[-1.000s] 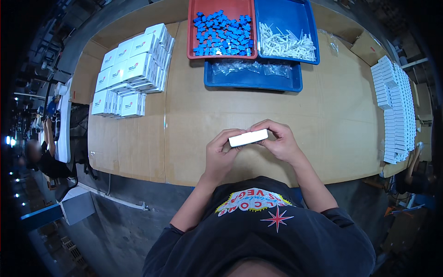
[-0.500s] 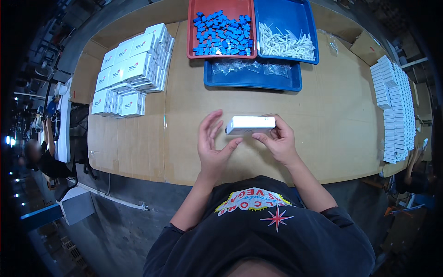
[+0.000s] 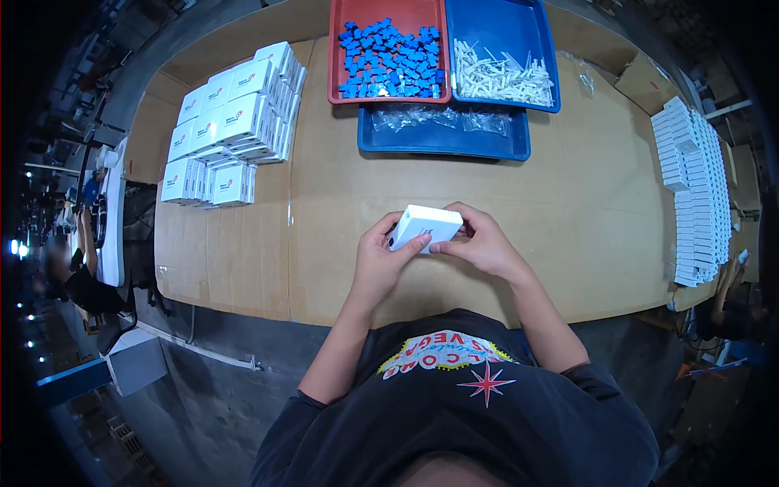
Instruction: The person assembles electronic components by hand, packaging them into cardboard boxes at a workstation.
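A small white box [image 3: 428, 225] is held above the cardboard-covered table, tilted so its top edge and one printed broad face show. My left hand [image 3: 385, 250] grips its left end, the thumb lying across the printed face. My right hand [image 3: 480, 241] pinches the right end, thumb at the lower corner. The fingers behind the box are mostly hidden. A dark round spot shows on its left side.
Stacked white boxes [image 3: 229, 122] stand at the left; rows of small white boxes [image 3: 699, 195] line the right edge. Beyond my hands are a red tray [image 3: 333, 69] of blue pieces, a blue tray [image 3: 555, 73] of white sticks, and a lower blue tray [image 3: 446, 152] with clear plastic bags. Other people sit at both sides.
My left hand has closed onto the box, which only my right hand held before. The box has shifted slightly left and tipped, so its printed face shows more.
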Tool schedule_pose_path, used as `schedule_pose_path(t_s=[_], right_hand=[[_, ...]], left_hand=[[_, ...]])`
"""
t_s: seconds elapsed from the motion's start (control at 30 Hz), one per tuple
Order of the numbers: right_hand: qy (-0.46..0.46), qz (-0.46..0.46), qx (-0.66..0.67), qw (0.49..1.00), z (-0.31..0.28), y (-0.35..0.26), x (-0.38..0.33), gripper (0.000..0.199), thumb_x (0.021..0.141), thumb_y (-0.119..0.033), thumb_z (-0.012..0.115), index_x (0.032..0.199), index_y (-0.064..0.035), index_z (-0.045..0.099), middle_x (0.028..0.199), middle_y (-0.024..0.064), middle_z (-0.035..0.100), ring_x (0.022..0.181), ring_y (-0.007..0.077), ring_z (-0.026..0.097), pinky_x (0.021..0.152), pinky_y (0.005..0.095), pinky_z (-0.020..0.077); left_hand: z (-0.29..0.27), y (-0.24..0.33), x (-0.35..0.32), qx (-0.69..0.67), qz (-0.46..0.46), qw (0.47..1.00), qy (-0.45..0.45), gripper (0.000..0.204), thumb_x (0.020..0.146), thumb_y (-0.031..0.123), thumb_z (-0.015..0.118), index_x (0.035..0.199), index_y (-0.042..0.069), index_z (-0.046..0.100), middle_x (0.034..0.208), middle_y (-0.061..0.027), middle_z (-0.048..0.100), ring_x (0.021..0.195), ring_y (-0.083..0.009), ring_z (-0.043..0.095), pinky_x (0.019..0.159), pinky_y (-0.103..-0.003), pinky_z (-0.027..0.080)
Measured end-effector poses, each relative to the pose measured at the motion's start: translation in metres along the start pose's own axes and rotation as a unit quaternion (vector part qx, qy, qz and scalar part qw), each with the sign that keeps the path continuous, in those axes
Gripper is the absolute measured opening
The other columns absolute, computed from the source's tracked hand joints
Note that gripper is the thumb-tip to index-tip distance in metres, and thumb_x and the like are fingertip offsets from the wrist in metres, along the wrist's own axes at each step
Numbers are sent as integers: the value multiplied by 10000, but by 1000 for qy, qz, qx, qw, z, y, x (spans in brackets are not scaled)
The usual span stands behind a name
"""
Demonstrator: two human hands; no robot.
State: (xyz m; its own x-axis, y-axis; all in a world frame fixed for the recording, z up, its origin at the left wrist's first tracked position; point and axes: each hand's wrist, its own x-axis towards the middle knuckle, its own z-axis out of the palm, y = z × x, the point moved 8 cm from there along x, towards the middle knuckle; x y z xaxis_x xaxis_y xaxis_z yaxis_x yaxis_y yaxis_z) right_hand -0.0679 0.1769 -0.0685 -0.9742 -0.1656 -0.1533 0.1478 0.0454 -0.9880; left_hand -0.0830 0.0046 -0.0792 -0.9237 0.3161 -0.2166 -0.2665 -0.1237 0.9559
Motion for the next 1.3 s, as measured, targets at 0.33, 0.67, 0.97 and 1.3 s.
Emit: schedule_pose_path(t_s=[0.33,0.67,0.97,1.3], right_hand=[[-21,36,146,988,-16,6,9,350,914,68,752,1240,40,625,1143,98,708,1026,136,702,896,275,577],[39,-1,151,988,-17,26,2,302,926,87,728,1192,24,600,1088,73,687,1044,134,690,883,274,576],[106,-67,174,977,-25,-8,2,323,914,36,770,1196,16,613,1080,62,699,1077,133,666,937,299,569],[60,22,72,995,-26,28,4,311,913,-40,806,1175,12,646,1025,57,726,951,100,682,847,255,550]], left_hand=[[1,7,3,-77,33,996,-6,387,917,-6,777,1272,-56,630,1116,-114,723,1058,-148,686,929,-280,555],[0,-11,10,-47,10,999,-17,371,956,-14,740,1296,-80,606,1177,-127,709,1085,-148,680,970,-271,548],[8,-17,17,-100,34,994,-5,387,959,27,757,1299,-58,592,1216,-123,695,1143,-158,665,980,-294,550],[1,-35,15,-51,15,998,-29,348,1020,123,688,1308,-45,591,1186,-130,709,1109,-168,684,956,-311,562]])
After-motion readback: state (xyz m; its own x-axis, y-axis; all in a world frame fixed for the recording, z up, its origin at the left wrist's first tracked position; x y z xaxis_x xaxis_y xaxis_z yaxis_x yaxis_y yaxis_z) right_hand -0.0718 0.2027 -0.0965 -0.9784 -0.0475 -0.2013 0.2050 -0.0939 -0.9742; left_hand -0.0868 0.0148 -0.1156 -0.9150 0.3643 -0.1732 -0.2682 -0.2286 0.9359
